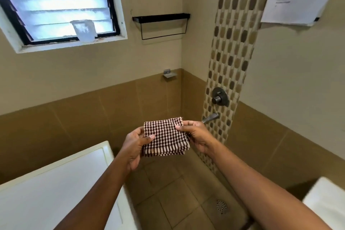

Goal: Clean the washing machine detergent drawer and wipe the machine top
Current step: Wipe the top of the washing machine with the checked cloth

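- Cloth: folded dark-brown-and-cream checked terry cloth (165, 136), held in the air between both hands, above the tan tiled shower floor (168, 192) and right of the white washing machine top (56, 183).
- Handling (judged): light, soft, limp; not fragile, not slippery. Likely to unfold if gripped by one layer; best taken across the whole folded stack at an edge.
- Left hand (135, 147): thumb lies on the cloth's face, fingers curled behind its left edge; pinching.
- Right hand (196, 136): thumb on the upper right face, fingers curled behind; pinching.
- Detergent drawer: not in view.
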`<state>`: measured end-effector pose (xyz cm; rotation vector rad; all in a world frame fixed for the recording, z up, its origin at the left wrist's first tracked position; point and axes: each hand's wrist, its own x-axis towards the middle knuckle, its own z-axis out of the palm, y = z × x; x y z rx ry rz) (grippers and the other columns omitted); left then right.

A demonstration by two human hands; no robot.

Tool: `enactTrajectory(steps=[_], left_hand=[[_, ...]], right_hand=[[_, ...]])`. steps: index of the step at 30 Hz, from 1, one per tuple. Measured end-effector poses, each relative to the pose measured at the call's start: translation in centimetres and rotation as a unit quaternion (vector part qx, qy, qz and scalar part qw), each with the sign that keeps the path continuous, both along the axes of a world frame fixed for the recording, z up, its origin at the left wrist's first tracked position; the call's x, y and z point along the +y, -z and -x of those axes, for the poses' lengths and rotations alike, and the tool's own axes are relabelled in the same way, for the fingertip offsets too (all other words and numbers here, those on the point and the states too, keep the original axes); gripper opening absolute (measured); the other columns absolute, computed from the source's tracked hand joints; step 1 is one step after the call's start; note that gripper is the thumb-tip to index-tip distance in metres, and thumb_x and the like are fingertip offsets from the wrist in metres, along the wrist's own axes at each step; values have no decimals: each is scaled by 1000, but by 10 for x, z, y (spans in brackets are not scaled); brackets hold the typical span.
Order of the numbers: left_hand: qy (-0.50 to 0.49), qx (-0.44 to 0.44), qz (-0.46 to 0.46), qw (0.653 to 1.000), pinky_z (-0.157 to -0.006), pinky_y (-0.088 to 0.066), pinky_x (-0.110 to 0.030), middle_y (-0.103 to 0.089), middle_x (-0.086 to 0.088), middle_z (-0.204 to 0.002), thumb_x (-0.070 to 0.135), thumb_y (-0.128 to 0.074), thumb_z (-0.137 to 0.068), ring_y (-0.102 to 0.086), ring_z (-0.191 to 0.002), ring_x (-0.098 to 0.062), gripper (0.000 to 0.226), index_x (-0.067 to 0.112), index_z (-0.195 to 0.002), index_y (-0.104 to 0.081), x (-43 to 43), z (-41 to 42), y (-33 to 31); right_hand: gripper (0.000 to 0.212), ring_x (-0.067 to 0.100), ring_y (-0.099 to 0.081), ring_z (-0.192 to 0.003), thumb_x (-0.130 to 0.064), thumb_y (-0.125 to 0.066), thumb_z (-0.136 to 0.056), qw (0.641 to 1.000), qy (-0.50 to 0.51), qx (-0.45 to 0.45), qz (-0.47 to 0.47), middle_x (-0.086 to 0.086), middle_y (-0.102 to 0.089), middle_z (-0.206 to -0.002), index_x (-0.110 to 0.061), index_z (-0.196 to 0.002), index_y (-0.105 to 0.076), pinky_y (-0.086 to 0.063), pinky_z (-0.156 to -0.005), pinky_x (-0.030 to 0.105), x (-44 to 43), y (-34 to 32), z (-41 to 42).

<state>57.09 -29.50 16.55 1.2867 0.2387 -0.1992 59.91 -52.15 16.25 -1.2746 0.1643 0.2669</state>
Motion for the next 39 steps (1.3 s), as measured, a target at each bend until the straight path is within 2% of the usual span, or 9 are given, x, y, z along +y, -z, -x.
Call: enactTrajectory(steps=[5,9,14,18,24,28,32,35,39], left_hand=[[-89,12,-14,996,-81,-59,-38,-73,-14,-117,-6,-59,-97,-71,-104,-28,40,5,-135,-57,-68,-81,-4],[-116,39,-22,992,-61,-60,-34,-74,-22,-102,-7,-56,-94,-72,-81,-30,26,-5,-119,-62,-105,-139,-26],[-132,1,-25,991,-72,-57,-38,-72,-27,-110,-11,-57,-83,-70,-92,-35,30,-11,-112,-61,-106,-209,-87],[-160,-81,-8,984,-75,-59,-39,-69,-32,-109,-20,-53,-78,-69,-91,-37,32,-15,-107,-63,-92,-261,-143],[-179,-166,-22,969,-95,-59,-41,-69,-23,-112,-21,-57,-84,-68,-108,-35,24,-3,-98,-60,-63,-337,-202],[-182,-198,-56,962,-98,-58,-44,-73,-20,-108,-16,-61,-83,-71,-104,-31,28,-6,-109,-66,-36,-419,-226],[-159,-229,-112,954,-97,-59,-42,-72,-15,-114,-11,-63,-87,-70,-105,-27,37,1,-122,-66,-15,-504,-251],[-155,-261,-154,940,-96,-60,-44,-67,-12,-118,-6,-69,-88,-70,-106,-26,53,9,-136,-56,-5,-566,-274],[-161,-262,-181,934,-85,-63,-37,-70,-10,-111,-3,-70,-89,-72,-97,-22,40,15,-125,-63,1,-635,-296]], right_hand=[[52,26,-66,-120,-35,-77,-90,995,-80,27,60,3,-70,-130,-28,-137,-57,-56,-98,53,-29,20,-62],[100,29,-63,-124,-15,-93,-63,993,-99,-7,58,7,-63,-137,-24,-150,-45,-53,-104,55,-54,12,-124],[93,30,-61,-126,18,-82,-67,993,-101,-56,14,17,-57,-141,-2,-148,-40,-52,-107,48,-83,-59,-214],[71,23,-72,-106,26,-72,-72,987,-90,-134,-7,14,-72,-121,7,-137,-49,-61,-88,33,-74,-117,-285],[48,29,-71,-112,6,-79,-80,979,-59,-197,13,16,-73,-121,0,-126,-64,-60,-95,41,-42,-171,-379],[16,26,-73,-103,-10,-78,-88,969,11,-240,53,14,-76,-111,-10,-103,-72,-62,-77,38,-9,-209,-452],[18,24,-73,-98,-15,-79,-87,955,48,-271,113,9,-77,-108,-14,-104,-73,-57,-70,33,7,-249,-525],[29,24,-73,-99,-14,-84,-81,944,79,-291,133,8,-77,-104,-9,-108,-75,-61,-76,36,11,-279,-582],[22,22,-74,-91,-12,-87,-76,935,88,-310,148,10,-78,-98,-7,-95,-78,-62,-79,32,17,-309,-650]])
